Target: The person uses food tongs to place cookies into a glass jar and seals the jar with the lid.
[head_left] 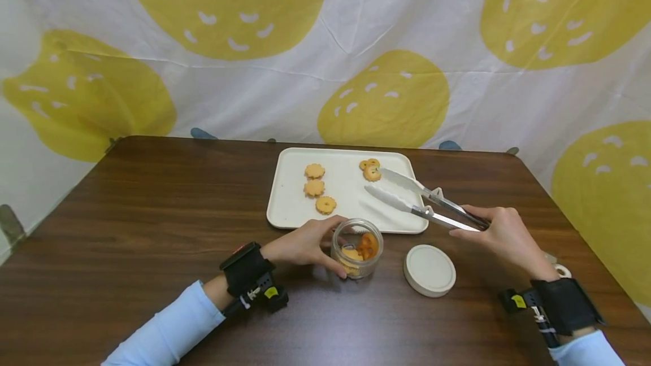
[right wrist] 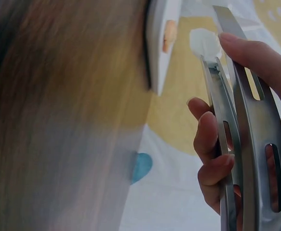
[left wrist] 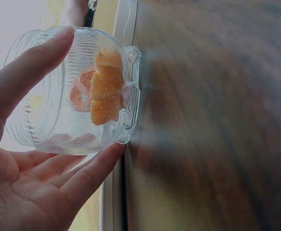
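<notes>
The left hand (head_left: 303,243) is grasping the glass jar (head_left: 373,264) in its fingers (left wrist: 94,178), apparently steadying it on the table (head_left: 178,202); the right hand (head_left: 508,239) is gripping the metal tongs (head_left: 442,219), spread over the tray (head_left: 290,208), one tip (head_left: 396,177) hovering beside a cookie (head_left: 372,173).

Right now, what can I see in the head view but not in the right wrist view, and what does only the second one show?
Only the head view shows the glass jar, the left hand holding it and the round white lid. Only the right wrist view clearly shows that the metal tongs are slotted lengthwise. Both show the right hand gripping these tongs, the white tray, the wooden table and the patterned cloth behind.
</notes>
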A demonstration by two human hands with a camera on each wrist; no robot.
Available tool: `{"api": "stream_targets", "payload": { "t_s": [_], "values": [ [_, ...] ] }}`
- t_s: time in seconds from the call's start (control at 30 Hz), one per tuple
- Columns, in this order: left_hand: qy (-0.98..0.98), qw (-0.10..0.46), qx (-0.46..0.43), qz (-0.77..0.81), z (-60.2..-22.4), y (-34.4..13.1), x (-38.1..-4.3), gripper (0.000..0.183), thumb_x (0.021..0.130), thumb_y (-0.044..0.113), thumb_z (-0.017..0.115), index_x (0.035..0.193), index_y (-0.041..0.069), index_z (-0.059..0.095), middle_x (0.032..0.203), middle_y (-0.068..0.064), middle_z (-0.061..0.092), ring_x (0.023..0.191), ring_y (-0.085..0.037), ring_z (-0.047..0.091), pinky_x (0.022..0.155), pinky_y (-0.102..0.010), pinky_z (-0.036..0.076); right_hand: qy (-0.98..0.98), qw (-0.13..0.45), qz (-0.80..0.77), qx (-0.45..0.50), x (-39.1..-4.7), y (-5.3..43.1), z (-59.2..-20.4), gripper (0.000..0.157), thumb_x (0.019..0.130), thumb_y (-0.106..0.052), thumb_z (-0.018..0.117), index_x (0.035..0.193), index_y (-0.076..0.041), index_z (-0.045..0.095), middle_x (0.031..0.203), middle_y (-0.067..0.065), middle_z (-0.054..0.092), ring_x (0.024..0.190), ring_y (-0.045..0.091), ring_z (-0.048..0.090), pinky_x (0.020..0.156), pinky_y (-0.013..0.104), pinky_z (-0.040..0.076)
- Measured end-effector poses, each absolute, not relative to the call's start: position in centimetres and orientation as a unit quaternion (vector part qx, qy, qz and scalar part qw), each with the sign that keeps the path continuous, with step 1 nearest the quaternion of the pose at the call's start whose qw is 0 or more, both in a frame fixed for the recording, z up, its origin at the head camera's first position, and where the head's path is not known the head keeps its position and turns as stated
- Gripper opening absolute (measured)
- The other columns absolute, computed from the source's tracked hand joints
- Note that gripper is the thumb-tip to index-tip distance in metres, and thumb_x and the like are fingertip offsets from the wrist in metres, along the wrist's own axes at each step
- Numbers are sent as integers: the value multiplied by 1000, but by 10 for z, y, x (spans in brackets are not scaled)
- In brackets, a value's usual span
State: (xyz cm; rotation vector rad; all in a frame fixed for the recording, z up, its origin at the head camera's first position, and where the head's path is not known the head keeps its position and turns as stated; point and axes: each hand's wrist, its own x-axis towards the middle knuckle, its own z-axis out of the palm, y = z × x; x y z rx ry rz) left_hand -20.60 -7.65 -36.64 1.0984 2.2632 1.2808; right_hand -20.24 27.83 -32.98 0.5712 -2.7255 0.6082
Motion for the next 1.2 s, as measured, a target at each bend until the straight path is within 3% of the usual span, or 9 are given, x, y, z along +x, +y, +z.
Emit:
{"api": "stream_targets", "payload": {
  "t_s": [0.37,0.7,0.93,1.07,1.2],
  "values": [
    [787,163,385,454,-366,-75,-206,78,62,17,80,127,3,38,125,-17,52,115,-24,47,97,-38,44,-961,109,206,146,-221,274,-338,67,64,-44,74,106,7,62,65,13,63,52,19,42,41,28,30],
    [782,170,377,466,-368,-75,-205,78,63,18,79,127,3,38,126,-18,51,111,-26,51,95,-37,46,-967,94,197,132,-235,266,-341,73,65,-46,73,107,11,59,81,28,67,58,23,48,46,32,39],
    [794,164,373,452,-367,-75,-205,79,63,21,79,128,5,37,124,-16,52,107,-24,54,93,-35,48,-969,77,194,128,-242,260,-340,72,67,-45,73,109,11,58,64,14,60,60,24,48,47,33,39],
    [792,166,374,453,-367,-74,-205,80,62,20,80,128,4,37,125,-17,52,110,-25,52,93,-35,47,-968,79,193,136,-245,257,-340,72,67,-44,72,109,13,57,78,27,67,59,24,50,50,38,45],
    [793,166,374,451,-366,-74,-205,80,62,20,80,128,4,37,125,-17,52,110,-25,52,94,-36,47,-967,83,195,140,-248,255,-341,68,69,-41,72,108,13,57,86,31,66,58,24,48,50,38,45]
  ]
}}
